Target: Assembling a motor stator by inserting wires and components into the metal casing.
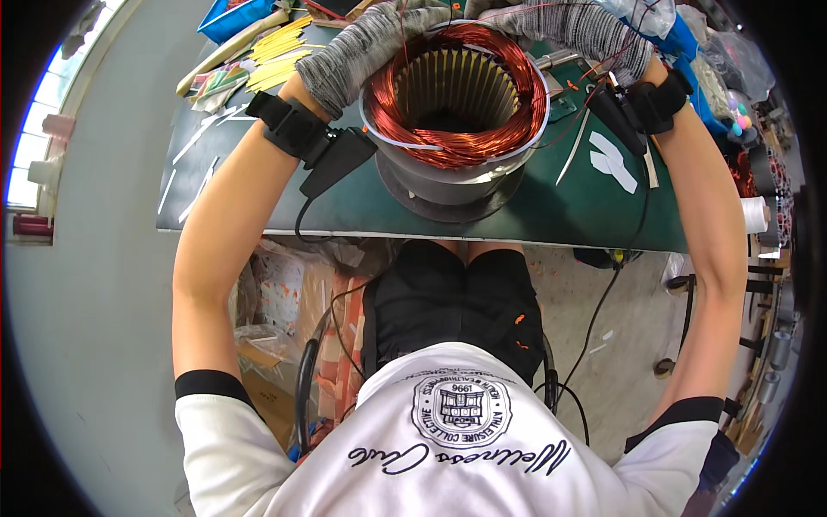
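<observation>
A motor stator (465, 177) stands upright on a round dark base (452, 207) in front of me. Thick bundles of copper winding (457, 148) ring its top, with a white cord around their outer edge. Yellowish slot liners (457, 73) line the bore. Both my hands wear grey knit gloves and reach to the far side of the coil. My left hand (383, 43) lies along the far left of the winding, my right hand (573, 33) at its far right. Thin dark red wires (603, 73) run by both gloves. The picture's top edge cuts off the fingertips, so their grip is unclear.
On the green table (345, 194), yellow strips (277, 53) and a wooden mallet-like stick (228, 53) lie at the far left. White paper pieces (612, 162) rest right of the stator. Blue bins with plastic bags (732, 60) crowd the far right. Black cables (642, 215) trail from both wrist straps.
</observation>
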{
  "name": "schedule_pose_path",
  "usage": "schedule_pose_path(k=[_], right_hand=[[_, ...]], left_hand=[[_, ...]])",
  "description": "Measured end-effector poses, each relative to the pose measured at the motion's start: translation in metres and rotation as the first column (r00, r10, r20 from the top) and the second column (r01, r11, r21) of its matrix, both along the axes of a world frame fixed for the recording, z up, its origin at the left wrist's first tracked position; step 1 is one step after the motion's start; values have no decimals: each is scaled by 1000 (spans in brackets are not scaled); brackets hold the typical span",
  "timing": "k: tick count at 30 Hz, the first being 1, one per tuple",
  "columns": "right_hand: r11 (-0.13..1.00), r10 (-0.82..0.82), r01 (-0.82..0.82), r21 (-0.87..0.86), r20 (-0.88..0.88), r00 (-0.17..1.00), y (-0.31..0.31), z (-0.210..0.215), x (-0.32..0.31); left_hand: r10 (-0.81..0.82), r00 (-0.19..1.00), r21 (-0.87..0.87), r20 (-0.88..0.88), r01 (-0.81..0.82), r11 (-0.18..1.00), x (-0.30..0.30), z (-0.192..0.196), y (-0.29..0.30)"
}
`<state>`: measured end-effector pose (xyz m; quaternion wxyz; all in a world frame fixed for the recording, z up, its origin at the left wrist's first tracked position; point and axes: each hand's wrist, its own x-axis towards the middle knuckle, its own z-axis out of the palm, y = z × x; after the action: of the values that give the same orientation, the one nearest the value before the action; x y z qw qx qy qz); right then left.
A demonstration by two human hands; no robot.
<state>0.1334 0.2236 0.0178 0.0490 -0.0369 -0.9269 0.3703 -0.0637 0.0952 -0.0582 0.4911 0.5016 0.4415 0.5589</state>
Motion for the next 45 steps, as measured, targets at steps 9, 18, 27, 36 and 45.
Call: schedule_pose_path(k=[9, 18, 27, 36, 45], right_hand=[[991, -30, 45, -124, 127, 991, 7, 8, -3], [994, 57, -50, -95, 72, 996, 26, -7, 2], [782, -544, 586, -209, -689, 479, -79, -64, 86], [789, -364, 583, 192, -619, 696, -120, -66, 32], [905, -419, 281, -320, -557, 717, -66, -74, 36]], left_hand=[[-156, 977, 78, 147, 146, 986, -3, -5, 2], [240, 548, 378, -801, 153, 913, 2, -7, 30], [169, 879, 165, 446, -266, 950, 17, -3, -85], [232, 819, 14, 526, -281, 960, 30, -13, -119], [685, 725, 519, -66, -562, 644, 86, -12, -88]])
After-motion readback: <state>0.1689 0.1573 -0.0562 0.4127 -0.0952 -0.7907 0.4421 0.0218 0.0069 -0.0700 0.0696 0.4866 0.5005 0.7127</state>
